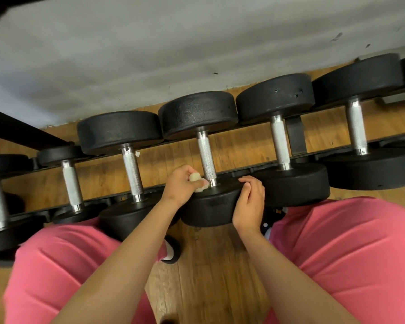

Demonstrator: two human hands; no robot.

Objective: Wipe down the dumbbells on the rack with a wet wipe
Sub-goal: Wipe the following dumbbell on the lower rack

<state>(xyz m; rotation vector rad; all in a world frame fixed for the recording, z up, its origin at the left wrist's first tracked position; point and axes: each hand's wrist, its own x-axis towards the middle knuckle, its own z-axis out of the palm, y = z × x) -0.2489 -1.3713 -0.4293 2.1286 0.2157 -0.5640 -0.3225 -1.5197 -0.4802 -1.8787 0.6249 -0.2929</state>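
Left grip [182, 183] is pinched round a scrunched-up wet wipe [195, 178], pressing it right where the metal handle [206, 155] meets the near head of the middle dumbbell [211, 209]. Meanwhile the right grip [249, 204] is curled over the rim of that same head, steadying it by the look of it.

Progress-wise, big to small: the rack [296, 136] runs low along the wall [150, 54] over a wooden floor [211, 265]. A row of dumbbells [276, 97] lies across its rails side by side, at least six in view. Honestly can't tell which ones have been done, no wet sheen or streaks showing on any of them. My guess is this one's mid-wipe, with the handle end being worked on, and the ones either side could be finished or waiting. I'd call the job partway at best.

The middle dumbbell itself has two chunky round black heads with a grainy, rubbery-looking finish, far head toward the wall and near head toward the person. A knurled silver handle runs between them, shiny at each end. No obvious grime on it. The wet wipe is small, off-white and balled up, mostly hidden inside the left grip.
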